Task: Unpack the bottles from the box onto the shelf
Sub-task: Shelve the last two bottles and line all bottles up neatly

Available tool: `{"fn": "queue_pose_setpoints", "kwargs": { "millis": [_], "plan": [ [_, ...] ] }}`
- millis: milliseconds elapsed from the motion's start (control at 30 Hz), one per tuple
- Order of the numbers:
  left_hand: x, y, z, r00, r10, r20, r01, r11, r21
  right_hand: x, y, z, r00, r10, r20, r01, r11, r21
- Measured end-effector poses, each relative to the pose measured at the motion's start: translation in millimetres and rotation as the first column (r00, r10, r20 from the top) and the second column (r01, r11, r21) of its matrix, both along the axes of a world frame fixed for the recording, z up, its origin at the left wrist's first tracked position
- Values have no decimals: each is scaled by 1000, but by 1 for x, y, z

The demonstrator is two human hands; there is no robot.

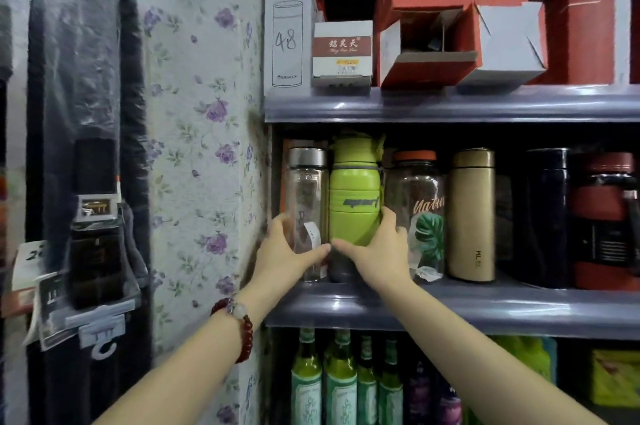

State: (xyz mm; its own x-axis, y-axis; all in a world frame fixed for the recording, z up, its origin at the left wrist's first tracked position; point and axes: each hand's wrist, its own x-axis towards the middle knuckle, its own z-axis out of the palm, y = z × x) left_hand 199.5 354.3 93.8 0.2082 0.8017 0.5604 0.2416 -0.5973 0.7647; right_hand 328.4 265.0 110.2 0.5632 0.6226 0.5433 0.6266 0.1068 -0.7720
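- The person is standing in front of a grey shelf (450,307), both arms reaching up to its middle level.
- The left hand (287,251) is curling round the lower part of a clear glass bottle (306,203) with a silver cap, at the far left end of the row; its thumb is lying across the front near a small white tag.
- The right hand (377,251) is gripping the bottom of a green sports bottle (355,196), thumb stretching left across the front and fingers wrapping round its right side.
- The two bottles are standing upright and just beside each other on the shelf, and the thumbs of the two hands are almost meeting between them.
- A red bead bracelet (239,324) is sitting on the left wrist.
- To the right of the green one, a clear bottle with an orange lid and leaf print (420,216) is standing, then a gold flask (471,216), then darker flasks and a red one further right.
- On the level above, several cartons are resting: a tall white one marked 48 (287,36), a small white and brown one (343,54), and red ones (433,16), one lying on its side with its flaps open.
- On the level below, green glass bottles (332,383) are standing in a row.
- Left of the shelf, flowered wallpaper (204,113) is covering the wall, and dark towels (86,113) are hanging from a line.
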Motion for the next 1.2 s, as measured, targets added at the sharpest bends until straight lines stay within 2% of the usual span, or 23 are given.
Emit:
{"fn": "queue_pose_setpoints", "kwargs": {
  "millis": [100,167,533,800,1000,1200],
  "plan": [
    [-9,5,2,994,-110,4,110,991,-80,4,-3,0,1000,4,14,-3,995,-95],
    [-13,6,3,993,-120,-2,119,989,-86,6,-2,1,1000,12,8,-11,990,-138],
    [-3,-8,5,1000,12,16,-11,999,-36,0,1,0,1000,26,-7,-27,997,-67],
    [-15,5,-1,987,-161,-20,153,967,-202,18,-4,1,988,155,-5,-154,984,-89],
    [-6,-10,-5,998,53,-15,-53,998,-13,19,-2,-2,991,128,41,-125,990,-64],
    [-1,-9,-6,994,103,-34,-103,995,17,24,-2,-2,988,145,44,-142,987,-72]
  ]
}}
